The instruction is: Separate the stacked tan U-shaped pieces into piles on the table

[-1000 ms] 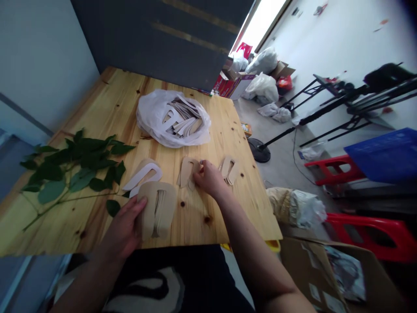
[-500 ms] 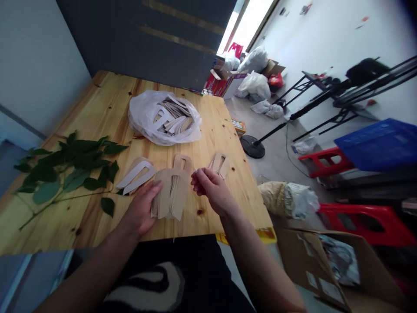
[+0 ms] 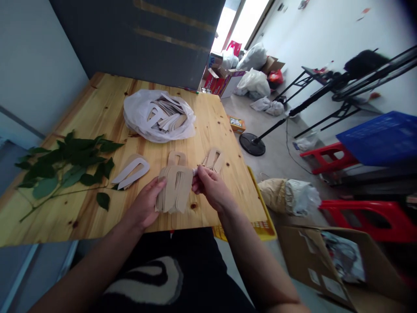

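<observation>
Left hand (image 3: pixel 145 204): open; fingers lie flat against the left edge of the card stack (image 3: pixel 174 191);
Right hand (image 3: pixel 211 188): closed; fingertips pinch together at the stack's upper right corner; cannot tell what they hold;
Stack: slotted tan cutouts, on the worktop (image 3: pixel 208 121) near its front edge, between both hands;
Handling (judged): light, thin, fairly stiff; sheets likely slide apart; narrow legs may bend; safest hold is the solid end, squeezed flat;
Nearby: tan cutouts (image 3: pixel 213 160); white-and-tan cutouts (image 3: pixel 130 172); plastic bag (image 3: pixel 140 117) of more cutouts; leafy branch (image 3: pixel 61 167);
</observation>
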The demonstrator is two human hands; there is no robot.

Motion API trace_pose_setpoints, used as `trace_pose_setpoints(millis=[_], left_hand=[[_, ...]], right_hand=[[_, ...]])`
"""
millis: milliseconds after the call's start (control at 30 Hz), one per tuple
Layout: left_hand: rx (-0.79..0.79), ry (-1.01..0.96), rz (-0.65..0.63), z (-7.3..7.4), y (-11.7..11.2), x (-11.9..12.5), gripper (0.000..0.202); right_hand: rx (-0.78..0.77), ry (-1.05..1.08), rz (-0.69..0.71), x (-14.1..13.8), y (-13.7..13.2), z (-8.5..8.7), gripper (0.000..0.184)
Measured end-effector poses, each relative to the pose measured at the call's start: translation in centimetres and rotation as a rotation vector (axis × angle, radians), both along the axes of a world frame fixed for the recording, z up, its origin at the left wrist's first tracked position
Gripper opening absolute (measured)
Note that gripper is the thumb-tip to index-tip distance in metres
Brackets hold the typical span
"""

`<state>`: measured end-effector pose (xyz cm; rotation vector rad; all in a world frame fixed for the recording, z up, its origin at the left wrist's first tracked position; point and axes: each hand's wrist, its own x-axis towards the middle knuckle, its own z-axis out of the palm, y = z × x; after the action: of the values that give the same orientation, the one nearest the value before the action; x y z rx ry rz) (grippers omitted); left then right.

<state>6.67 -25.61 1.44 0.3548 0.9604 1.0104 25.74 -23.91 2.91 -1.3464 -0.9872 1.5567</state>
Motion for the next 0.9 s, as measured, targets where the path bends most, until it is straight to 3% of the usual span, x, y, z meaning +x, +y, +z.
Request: trace_pose_setpoints(millis=[433, 600, 900], left_hand=[[0.016, -0.087, -0.047, -0.5, 0.2, 0.8, 0.042], [-0.015, -0.086, -0.021, -0.3, 0.3, 0.6, 0.034], [-0.071, -0.032, -0.019, -0.6, 0.0, 0.0, 0.043]], right_hand=[[0.058, -0.027, -0.016, 0.8, -0.2, -0.1, 0.047], [0.106, -0.031, -0.084, 0.4, -0.2, -0.8, 0.043], [0.05, -0.042, -0.086, 0.9, -0.5, -1.5, 0.044]])
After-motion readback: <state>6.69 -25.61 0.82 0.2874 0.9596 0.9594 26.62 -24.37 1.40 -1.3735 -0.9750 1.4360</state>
